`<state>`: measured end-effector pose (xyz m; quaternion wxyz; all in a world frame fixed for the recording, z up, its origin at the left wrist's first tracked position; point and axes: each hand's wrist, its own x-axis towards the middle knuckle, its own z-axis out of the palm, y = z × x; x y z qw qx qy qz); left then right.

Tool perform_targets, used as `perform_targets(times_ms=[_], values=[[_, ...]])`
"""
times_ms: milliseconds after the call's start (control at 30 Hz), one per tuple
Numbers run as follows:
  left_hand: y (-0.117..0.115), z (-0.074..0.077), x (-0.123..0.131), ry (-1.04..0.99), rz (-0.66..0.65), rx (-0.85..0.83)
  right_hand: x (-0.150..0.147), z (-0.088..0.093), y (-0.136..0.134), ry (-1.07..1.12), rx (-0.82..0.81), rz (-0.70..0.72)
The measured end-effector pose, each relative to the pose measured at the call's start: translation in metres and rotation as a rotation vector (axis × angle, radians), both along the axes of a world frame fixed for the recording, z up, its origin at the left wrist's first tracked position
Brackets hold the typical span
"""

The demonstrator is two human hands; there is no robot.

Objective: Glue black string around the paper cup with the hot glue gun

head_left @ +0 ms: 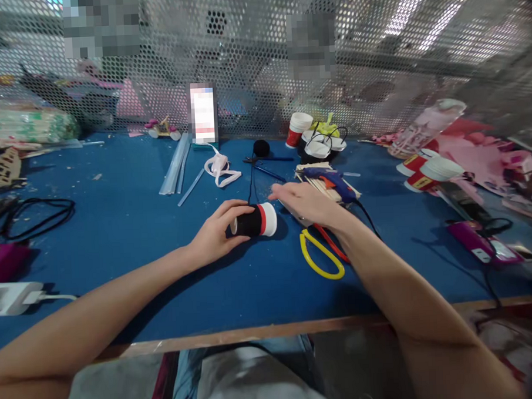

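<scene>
Paper cup wrapped in black with a red band and white rim lies on its side on the blue table, grasped by the left hand. Wrapping looks largely done. Right hand hovers open, holding nothing, near the blue glue gun and yellow-handled scissors.

Matt blue table; glossy plastic scissors; perforated metal screen.

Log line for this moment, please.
left hand: grips cup lying sideways | right hand: open, above scissors | surface: blue table
</scene>
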<state>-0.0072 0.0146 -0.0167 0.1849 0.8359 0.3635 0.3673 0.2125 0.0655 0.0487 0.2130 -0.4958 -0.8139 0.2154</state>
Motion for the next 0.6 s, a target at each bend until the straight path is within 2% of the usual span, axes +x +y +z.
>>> perform_targets(times_ms=[133, 233, 400, 500, 600], values=[[-0.001, -0.001, 0.000, 0.038, -0.022, 0.063, -0.032, -0.010, 0.008, 0.075, -0.295, 0.136], [-0.002, -0.002, 0.000, 0.064, -0.033, 0.090, -0.042, -0.016, 0.013, 0.211, -0.364, 0.165], [-0.001, -0.001, 0.000, 0.019, -0.034, 0.048, -0.035, -0.013, 0.009, 0.402, -0.258, 0.109], [-0.001, -0.001, 0.001, -0.080, -0.030, -0.057, -0.025, -0.005, 0.002, 0.414, -0.159, 0.053], [0.000, -0.004, 0.002, -0.151, -0.026, -0.172, -0.017, 0.002, -0.002, 0.393, -0.127, 0.017]])
